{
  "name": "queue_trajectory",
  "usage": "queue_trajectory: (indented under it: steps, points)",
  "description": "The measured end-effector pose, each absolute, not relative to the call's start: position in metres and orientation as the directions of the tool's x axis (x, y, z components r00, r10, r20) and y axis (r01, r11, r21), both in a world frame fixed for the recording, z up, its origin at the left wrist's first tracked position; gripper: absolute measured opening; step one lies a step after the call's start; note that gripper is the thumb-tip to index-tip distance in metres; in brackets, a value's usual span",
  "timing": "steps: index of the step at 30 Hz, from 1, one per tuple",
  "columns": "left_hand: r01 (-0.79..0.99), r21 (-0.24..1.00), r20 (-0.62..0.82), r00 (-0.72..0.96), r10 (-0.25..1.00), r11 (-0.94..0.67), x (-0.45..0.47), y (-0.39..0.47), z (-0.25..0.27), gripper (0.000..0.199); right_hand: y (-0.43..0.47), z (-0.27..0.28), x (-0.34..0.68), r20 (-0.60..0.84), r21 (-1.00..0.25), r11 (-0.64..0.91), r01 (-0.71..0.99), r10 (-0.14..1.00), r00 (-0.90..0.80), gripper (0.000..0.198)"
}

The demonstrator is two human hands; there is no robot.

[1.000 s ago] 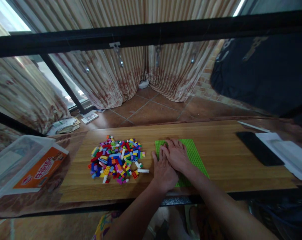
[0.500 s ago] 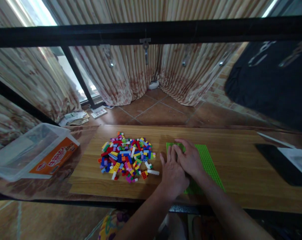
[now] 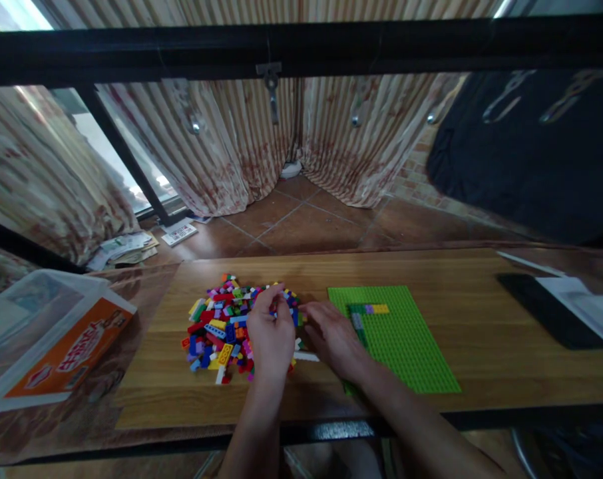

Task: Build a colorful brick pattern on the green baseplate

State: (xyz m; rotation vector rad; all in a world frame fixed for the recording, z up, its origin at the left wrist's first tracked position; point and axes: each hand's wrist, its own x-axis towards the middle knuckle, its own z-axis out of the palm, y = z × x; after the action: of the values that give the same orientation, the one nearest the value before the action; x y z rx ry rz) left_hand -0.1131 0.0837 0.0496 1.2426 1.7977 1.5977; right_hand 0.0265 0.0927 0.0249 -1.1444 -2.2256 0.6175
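Note:
My left hand [image 3: 273,336] is over the pile of small coloured toy bricks [image 3: 216,332], its thumb and fingers bent towards each other; anything between them is hidden. At the pile's right edge is my right hand [image 3: 335,338], palm down, fingers reaching left and slightly bent, with no brick visible in it. A green studded baseplate [image 3: 406,352] lies to its right, its lower left corner partly under my right wrist. Bricks form a corner on the plate: a row with a yellow brick [image 3: 380,309] at its end, and a side row with a grey brick [image 3: 356,322].
A clear plastic box [image 3: 46,293] with an orange label stands left of the wooden board [image 3: 156,379]. A black flat object [image 3: 541,313] and white paper [image 3: 576,299] lie at the right. A dark metal bar [image 3: 321,50] crosses beyond the table.
Both hands have left the baseplate and moved left to the brick pile. They have come apart, uncovering the bricks on the plate. The camera view has shifted slightly.

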Motion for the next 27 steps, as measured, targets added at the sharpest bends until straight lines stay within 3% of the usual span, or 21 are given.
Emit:
queue_trajectory:
  steps: [5, 10, 15, 20, 27]
  points:
    - [0.221, 0.975, 0.102, -0.464, 0.880, 0.003, -0.122, 0.083, 0.049, 0.021, 0.096, 0.019, 0.016, 0.238, -0.661, 0.427, 0.618, 0.899, -0.366, 0.034]
    - [0.169, 0.985, 0.033, -0.360, 0.932, 0.031, -0.120, 0.077, 0.049, 0.030, 0.087, 0.028, 0.027, 0.307, -0.782, 0.385, 0.490, 0.922, -0.234, 0.030]
    - [-0.023, 0.998, -0.064, -0.138, 0.988, 0.062, -0.095, 0.072, 0.053, 0.030, 0.069, 0.041, 0.042, 0.332, -0.851, 0.356, 0.386, 0.934, -0.129, 0.030]
    - [-0.219, 0.965, -0.160, -0.073, 0.984, 0.140, -0.062, 0.069, 0.059, 0.026, 0.052, 0.045, 0.061, 0.381, -0.844, 0.360, 0.397, 0.924, -0.029, 0.026]
    - [-0.330, 0.901, -0.321, -0.072, 0.944, 0.282, -0.034, 0.060, 0.060, 0.034, 0.036, 0.045, 0.088, 0.460, -0.800, 0.420, 0.429, 0.888, -0.014, 0.023]
